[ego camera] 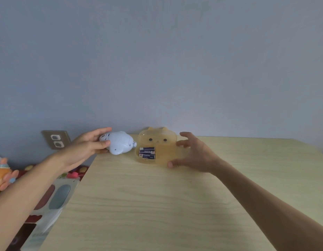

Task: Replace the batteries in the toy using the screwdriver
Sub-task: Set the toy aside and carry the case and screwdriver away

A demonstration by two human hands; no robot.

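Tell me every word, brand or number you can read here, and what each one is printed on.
"HUATAI": on the front battery in the yellow cat-face box, printed white on dark blue.
"HUATAI": on the middle battery, less sharp.
Back battery: label too blurred to read.
Smaller print under the brand: too small to read.
White toy and wall socket: no readable text.

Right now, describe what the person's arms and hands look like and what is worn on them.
Both forearms are bare as far as the frame shows: no sleeves, gloves, watch or bracelet. The left hand and right hand show no visible rings on the fingers.
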